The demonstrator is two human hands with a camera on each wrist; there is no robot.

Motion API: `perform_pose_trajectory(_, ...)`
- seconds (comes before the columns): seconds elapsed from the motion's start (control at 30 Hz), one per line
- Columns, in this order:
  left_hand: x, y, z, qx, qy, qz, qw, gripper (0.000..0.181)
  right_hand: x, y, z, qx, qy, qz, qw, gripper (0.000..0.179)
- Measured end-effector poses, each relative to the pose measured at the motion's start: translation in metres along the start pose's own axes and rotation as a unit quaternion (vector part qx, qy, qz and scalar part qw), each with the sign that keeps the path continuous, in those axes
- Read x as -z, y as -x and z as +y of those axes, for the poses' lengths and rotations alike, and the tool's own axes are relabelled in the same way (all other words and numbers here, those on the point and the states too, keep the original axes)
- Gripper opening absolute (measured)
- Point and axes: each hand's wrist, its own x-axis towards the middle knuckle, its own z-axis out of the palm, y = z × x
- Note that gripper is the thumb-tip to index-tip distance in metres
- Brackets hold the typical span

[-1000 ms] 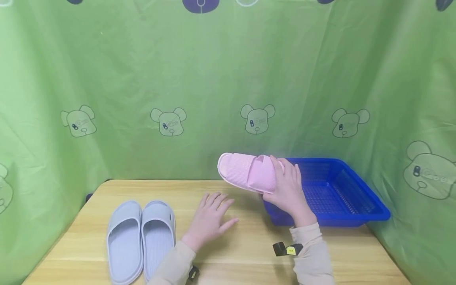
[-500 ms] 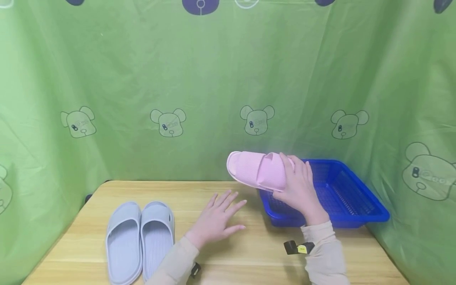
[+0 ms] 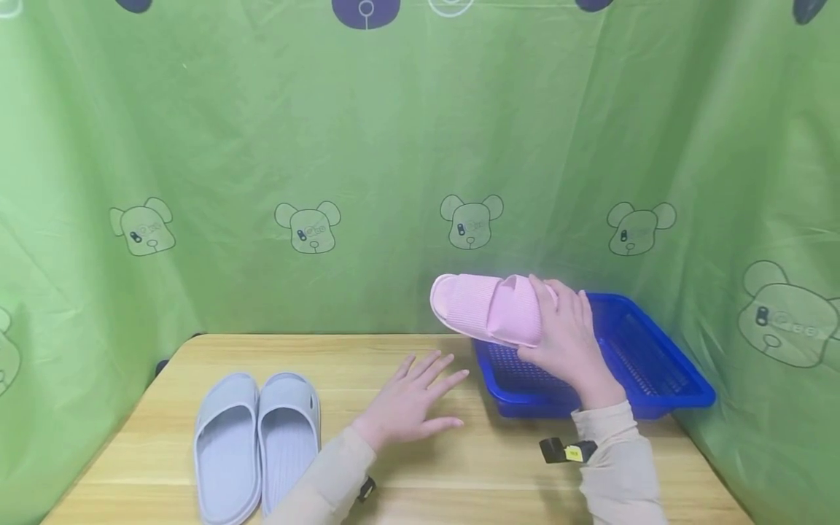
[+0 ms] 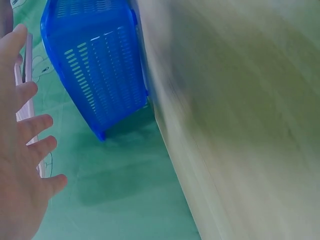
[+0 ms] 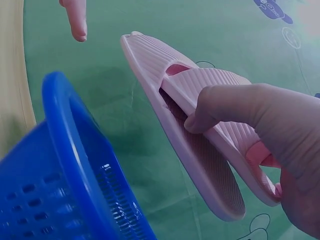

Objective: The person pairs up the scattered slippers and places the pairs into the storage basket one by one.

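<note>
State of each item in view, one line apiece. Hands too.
Pink slippers: two, overlapped, held up off the table
Right hand: gripping the pink slippers
Left hand: fingers spread, holding nothing
Gray slippers: side by side, soles down on the table
Blue basket: upright on the table, interior partly hidden
Green curtain: hanging, creased

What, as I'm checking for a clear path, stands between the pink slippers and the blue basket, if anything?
Nothing visible. The right hand holds the pink slippers, which look higher than the blue basket; the right wrist view shows an open gap. The left hand is left of it.
</note>
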Motion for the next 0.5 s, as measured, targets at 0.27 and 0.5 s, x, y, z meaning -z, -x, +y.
perform_pose_trajectory(0.27,0.002,-0.010,0.006,-0.019,0.005,-0.008,0.9998,0.074,0.011,-0.001,0.006,0.003,0.004,-0.008,1.0000,0.117)
perform_pose_trajectory(0.5,-0.001,-0.019,0.013,-0.035,0.000,-0.024,0.9991,0.076,0.018,-0.003,0.012,0.013,0.014,-0.007,0.9998,0.115)
